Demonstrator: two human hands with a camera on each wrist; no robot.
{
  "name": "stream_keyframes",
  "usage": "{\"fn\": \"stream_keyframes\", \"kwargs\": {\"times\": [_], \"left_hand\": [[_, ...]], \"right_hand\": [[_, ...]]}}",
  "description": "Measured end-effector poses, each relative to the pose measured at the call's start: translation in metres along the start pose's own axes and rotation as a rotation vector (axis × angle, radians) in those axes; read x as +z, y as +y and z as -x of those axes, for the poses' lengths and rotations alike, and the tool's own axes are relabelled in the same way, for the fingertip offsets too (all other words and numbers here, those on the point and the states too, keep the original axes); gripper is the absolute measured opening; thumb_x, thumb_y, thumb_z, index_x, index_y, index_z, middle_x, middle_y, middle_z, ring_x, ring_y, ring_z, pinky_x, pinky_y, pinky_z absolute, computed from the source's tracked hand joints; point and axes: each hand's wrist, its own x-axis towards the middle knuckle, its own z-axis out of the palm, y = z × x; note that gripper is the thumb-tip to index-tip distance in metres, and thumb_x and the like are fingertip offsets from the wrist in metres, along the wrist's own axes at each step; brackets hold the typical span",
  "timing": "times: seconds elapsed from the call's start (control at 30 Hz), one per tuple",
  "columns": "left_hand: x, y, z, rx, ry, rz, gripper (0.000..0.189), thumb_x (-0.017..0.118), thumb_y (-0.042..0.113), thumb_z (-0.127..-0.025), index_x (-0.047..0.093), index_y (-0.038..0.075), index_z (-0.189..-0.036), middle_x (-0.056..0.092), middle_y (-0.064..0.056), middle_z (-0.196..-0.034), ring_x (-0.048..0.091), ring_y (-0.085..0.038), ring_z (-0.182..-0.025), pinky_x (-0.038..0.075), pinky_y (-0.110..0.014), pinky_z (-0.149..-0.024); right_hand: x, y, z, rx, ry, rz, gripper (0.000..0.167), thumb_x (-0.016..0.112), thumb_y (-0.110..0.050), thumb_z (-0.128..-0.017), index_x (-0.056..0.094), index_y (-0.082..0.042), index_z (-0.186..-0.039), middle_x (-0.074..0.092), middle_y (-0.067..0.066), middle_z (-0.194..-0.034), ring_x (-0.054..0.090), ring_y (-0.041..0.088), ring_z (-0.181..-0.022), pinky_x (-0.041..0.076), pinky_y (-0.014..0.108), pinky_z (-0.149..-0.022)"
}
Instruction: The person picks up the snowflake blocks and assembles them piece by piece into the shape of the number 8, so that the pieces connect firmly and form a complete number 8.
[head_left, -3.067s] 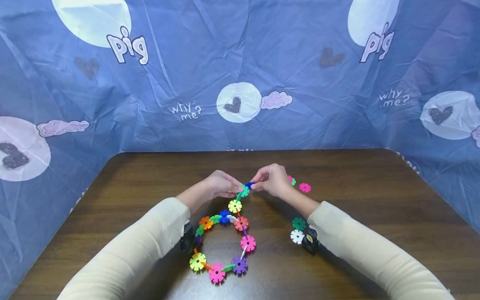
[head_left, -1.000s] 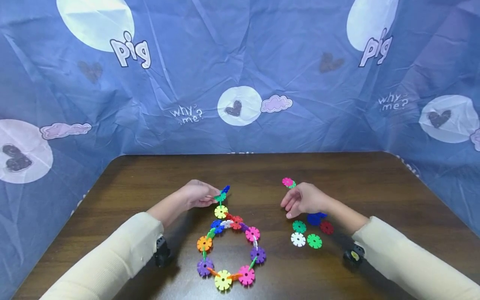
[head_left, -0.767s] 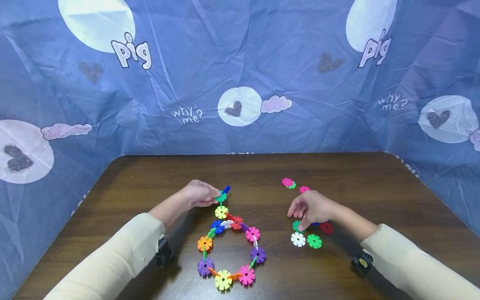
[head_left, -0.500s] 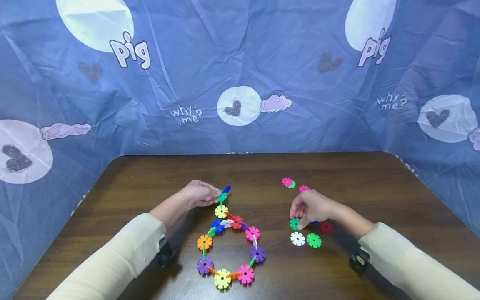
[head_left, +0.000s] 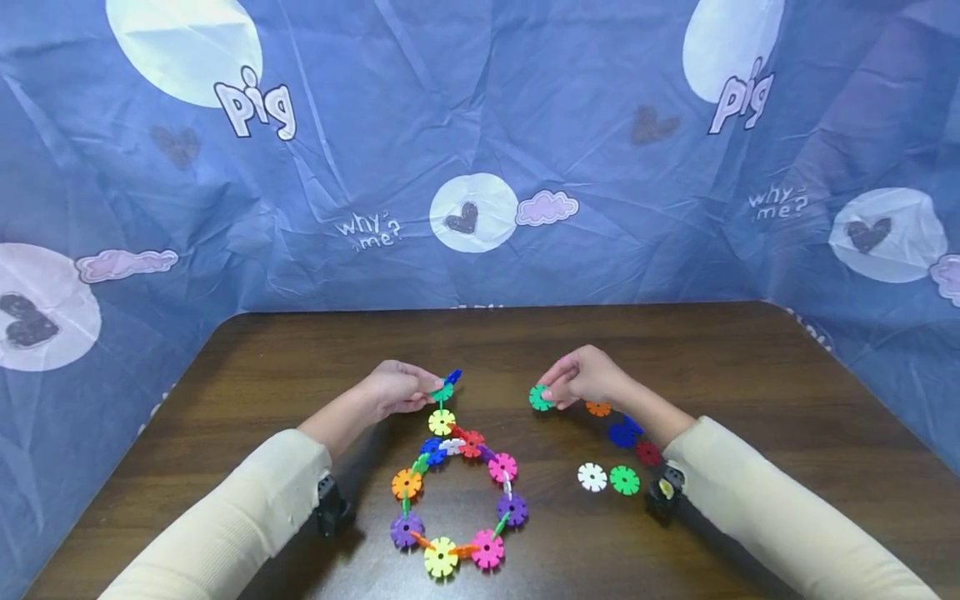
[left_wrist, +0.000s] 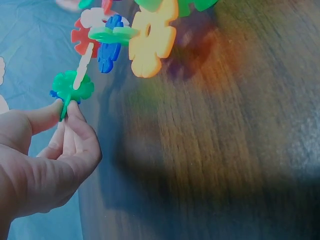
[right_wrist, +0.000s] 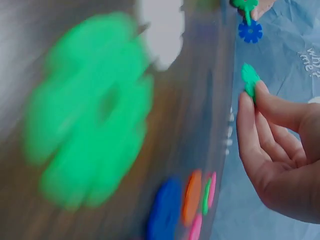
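Interlocking notched plastic discs form a closed ring with a short tail (head_left: pixel 442 422) at its far side. My left hand (head_left: pixel 397 387) pinches a green disc in that tail between thumb and fingers; a blue disc (head_left: pixel 453 377) juts from the tail's end. In the left wrist view the same green disc (left_wrist: pixel 72 85) sits at the fingertips, and the chain hangs off it. Apart from the chain, my right hand (head_left: pixel 588 375) pinches a loose green disc (head_left: pixel 540 397) by its edge, raised off the table. The right wrist view shows this disc (right_wrist: pixel 249 79) nearly edge-on.
Loose discs lie on the brown table (head_left: pixel 300 358) at the right: white (head_left: pixel 592 477), bright green (head_left: pixel 624 480), red (head_left: pixel 648 453), blue (head_left: pixel 622 433) and orange (head_left: pixel 598 408). Pink discs (right_wrist: pixel 196 227) show in the right wrist view. A blue patterned cloth (head_left: pixel 337 167) hangs behind.
My right hand has picked up the green disc from beside the white one and carried it up and left toward the chain. My left hand stays in place, holding the tail.
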Motion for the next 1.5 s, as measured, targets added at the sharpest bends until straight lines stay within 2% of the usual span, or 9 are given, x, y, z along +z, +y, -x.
{"fn": "stream_keyframes", "kwargs": {"times": [0.17, 0.43, 0.67, 0.97, 1.13, 1.3, 1.4, 1.5], "left_hand": [[-0.002, -0.002, -0.002, 0.016, -0.001, 0.015, 0.027, 0.064, 0.012, -0.092, 0.062, -0.005, -0.112, 0.062, 0.005, -0.065, 0.057, -0.003, -0.06, 0.05, -0.013, -0.06], [0.002, -0.001, -0.001, 0.061, -0.004, 0.048, 0.028, 0.064, 0.011, -0.091, 0.062, -0.006, -0.113, 0.063, 0.006, -0.066, 0.059, -0.003, -0.062, 0.052, -0.014, -0.063], [0.004, 0.001, -0.001, 0.036, 0.004, 0.025, 0.03, 0.064, 0.014, -0.092, 0.062, -0.005, -0.115, 0.063, 0.004, -0.072, 0.06, -0.006, -0.068, 0.053, -0.017, -0.069], [0.005, 0.001, -0.003, 0.02, 0.001, 0.018, 0.028, 0.064, 0.013, -0.092, 0.063, -0.004, -0.114, 0.065, 0.002, -0.074, 0.06, -0.006, -0.069, 0.053, -0.016, -0.068], [0.008, 0.0, -0.003, 0.04, 0.041, -0.016, 0.026, 0.065, 0.012, -0.091, 0.066, -0.006, -0.11, 0.066, 0.004, -0.067, 0.059, -0.005, -0.063, 0.05, -0.015, -0.06], [0.015, 0.0, -0.003, 0.055, 0.117, -0.028, 0.024, 0.067, 0.011, -0.089, 0.068, -0.006, -0.107, 0.064, 0.006, -0.06, 0.057, -0.004, -0.058, 0.043, -0.015, -0.053], [0.016, 0.002, -0.002, 0.058, 0.146, -0.018, 0.024, 0.068, 0.012, -0.089, 0.069, -0.005, -0.106, 0.064, 0.005, -0.062, 0.058, -0.005, -0.059, 0.045, -0.015, -0.055], [0.01, 0.005, -0.002, 0.062, 0.131, -0.031, 0.025, 0.068, 0.011, -0.089, 0.068, -0.006, -0.107, 0.066, 0.003, -0.068, 0.06, -0.005, -0.063, 0.053, -0.017, -0.062]], "right_hand": [[0.018, -0.016, -0.025, 0.03, 0.031, -0.149, 0.025, 0.071, -0.003, -0.084, 0.068, 0.01, -0.105, 0.075, 0.008, -0.079, 0.068, 0.01, -0.064, 0.06, 0.034, -0.071], [0.042, -0.034, -0.05, 0.089, 0.059, -0.309, 0.029, 0.07, -0.003, -0.085, 0.066, 0.01, -0.11, 0.072, 0.003, -0.076, 0.066, 0.008, -0.06, 0.06, 0.033, -0.074], [0.052, -0.048, -0.059, 0.107, 0.133, -0.34, 0.024, 0.071, -0.005, -0.085, 0.068, 0.008, -0.105, 0.072, 0.007, -0.08, 0.067, 0.009, -0.061, 0.059, 0.038, -0.08], [0.059, -0.047, -0.063, 0.104, 0.152, -0.351, 0.024, 0.071, -0.002, -0.084, 0.069, 0.008, -0.105, 0.072, 0.01, -0.082, 0.065, 0.008, -0.059, 0.06, 0.035, -0.076], [0.063, -0.047, -0.063, 0.103, 0.16, -0.333, 0.022, 0.071, 0.0, -0.083, 0.07, 0.009, -0.103, 0.073, 0.011, -0.082, 0.064, 0.008, -0.057, 0.06, 0.033, -0.071], [0.064, -0.048, -0.063, 0.126, 0.169, -0.36, 0.022, 0.072, 0.0, -0.082, 0.07, 0.009, -0.102, 0.072, 0.009, -0.08, 0.064, 0.008, -0.057, 0.06, 0.03, -0.067], [0.062, -0.049, -0.063, 0.128, 0.18, -0.385, 0.022, 0.072, -0.001, -0.083, 0.07, 0.008, -0.103, 0.073, 0.01, -0.082, 0.065, 0.009, -0.058, 0.06, 0.031, -0.069], [0.06, -0.052, -0.063, 0.116, 0.157, -0.408, 0.025, 0.07, -0.002, -0.085, 0.069, 0.007, -0.108, 0.074, 0.01, -0.086, 0.067, 0.009, -0.062, 0.059, 0.034, -0.077]]}}
